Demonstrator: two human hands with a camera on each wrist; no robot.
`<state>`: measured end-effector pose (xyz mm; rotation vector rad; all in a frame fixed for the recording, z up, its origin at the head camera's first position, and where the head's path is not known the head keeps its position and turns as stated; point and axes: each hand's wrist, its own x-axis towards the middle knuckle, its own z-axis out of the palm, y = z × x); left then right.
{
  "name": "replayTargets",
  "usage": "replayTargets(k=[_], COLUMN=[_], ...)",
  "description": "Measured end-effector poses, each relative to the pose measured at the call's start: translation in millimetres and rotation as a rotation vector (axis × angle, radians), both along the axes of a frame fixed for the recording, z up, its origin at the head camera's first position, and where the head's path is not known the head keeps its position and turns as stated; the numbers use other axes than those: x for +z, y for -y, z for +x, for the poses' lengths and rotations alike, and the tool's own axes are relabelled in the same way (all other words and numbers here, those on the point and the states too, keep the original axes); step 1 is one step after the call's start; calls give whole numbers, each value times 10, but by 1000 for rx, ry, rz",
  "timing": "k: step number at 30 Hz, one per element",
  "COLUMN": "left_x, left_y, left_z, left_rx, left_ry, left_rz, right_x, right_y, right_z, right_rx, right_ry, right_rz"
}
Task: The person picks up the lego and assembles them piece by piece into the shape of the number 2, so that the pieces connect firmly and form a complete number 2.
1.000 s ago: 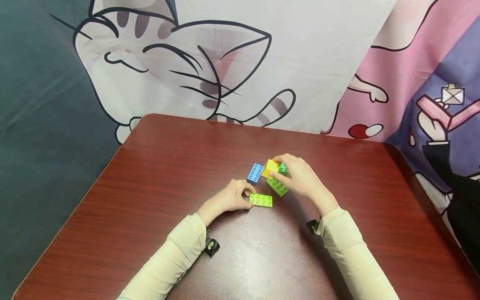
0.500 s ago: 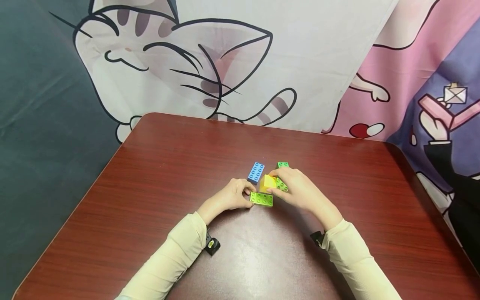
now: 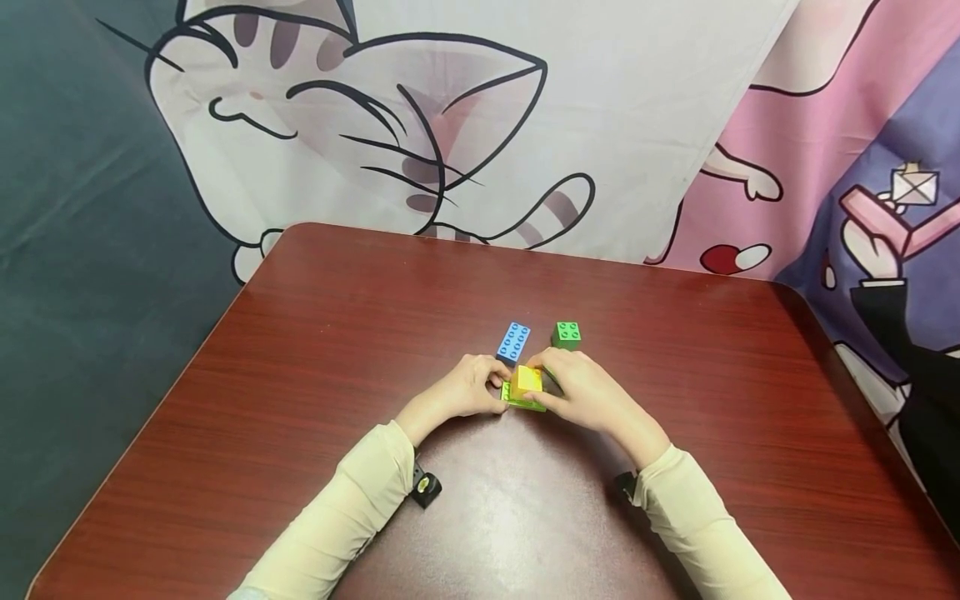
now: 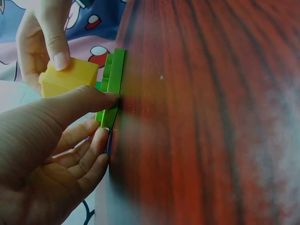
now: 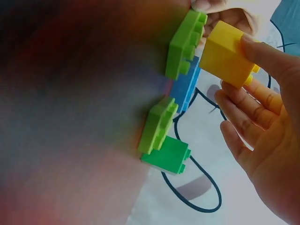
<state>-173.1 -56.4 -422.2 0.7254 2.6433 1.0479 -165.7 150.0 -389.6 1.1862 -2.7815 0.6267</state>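
My left hand (image 3: 465, 390) pinches one end of a thin lime-green building brick (image 4: 116, 70) between thumb and fingers, low on the table. Over that brick, a yellow building brick (image 3: 527, 380) is gripped by the thumb and fingertips of my right hand (image 3: 588, 387). In the right wrist view, the yellow brick's studs point away from the lime-green one, and a small gap seems to lie between the two. Just behind the hands lies a blue brick (image 3: 513, 342). A second lime-green brick (image 5: 158, 126), mostly hidden by my right hand in the head view, sits beside a darker green brick (image 3: 567, 335).
The reddish-brown wooden table (image 3: 360, 317) spreads around the hands. Behind it hangs a cloth (image 3: 637, 125) printed with a cartoon cat. Small black devices (image 3: 427, 487) are strapped to both wrists.
My right hand has carried the yellow brick left and nearer, from beside the darker green brick to over the lime-green one. My left hand has stayed almost still.
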Motion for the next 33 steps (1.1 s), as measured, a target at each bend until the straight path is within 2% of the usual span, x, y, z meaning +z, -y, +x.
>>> replayTargets(k=[11, 20, 33], left_x=[-17, -15, -12], left_y=[-8, -6, -6], left_z=[-2, -8, -2], left_rx=[-6, -13, -32], left_ry=[-13, -30, -65], left_rz=[4, -3, 7], right_x=[-95, -108, 55], right_y=[55, 118, 199], right_z=[26, 41, 9], right_rx=[-19, -51, -92], right_ry=[-24, -59, -51], right_rz=[11, 21, 142])
